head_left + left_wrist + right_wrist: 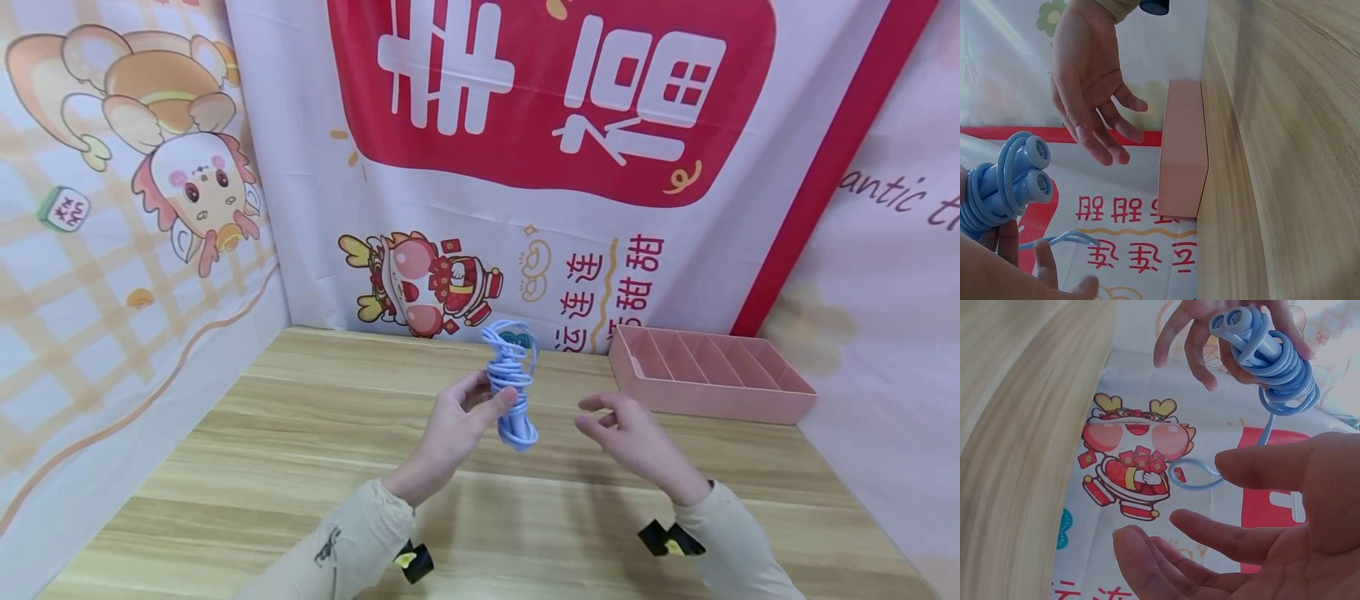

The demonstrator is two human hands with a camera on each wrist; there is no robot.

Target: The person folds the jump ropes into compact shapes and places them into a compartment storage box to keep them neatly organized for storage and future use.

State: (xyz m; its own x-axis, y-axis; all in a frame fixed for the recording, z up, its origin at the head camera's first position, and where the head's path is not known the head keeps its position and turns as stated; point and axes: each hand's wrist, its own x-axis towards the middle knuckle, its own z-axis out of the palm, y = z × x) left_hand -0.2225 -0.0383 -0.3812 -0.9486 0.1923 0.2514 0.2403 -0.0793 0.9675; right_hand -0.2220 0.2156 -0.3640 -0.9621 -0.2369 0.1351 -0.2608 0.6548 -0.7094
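A light blue jump rope (516, 429) is held up above the table in my left hand (453, 421), thumb across the front of the bundle. Its cord is wound in several turns around the two handles (1034, 186), whose round ends sit side by side. From the bundle a loose loop of cord (1200, 485) hangs out, seen in the right wrist view. My right hand (633, 437) is a short way to the right of the rope, fingers spread and loosely bent, holding nothing. In the left wrist view that right hand (1088, 75) shows its palm.
A pink box (720, 398) divided into several compartments stands at the back right of the wooden table (315, 433), close to the wall. Behind the table hangs a printed cloth (315, 167) with red and white designs, and another patterned cloth (135, 275) covers the left side.
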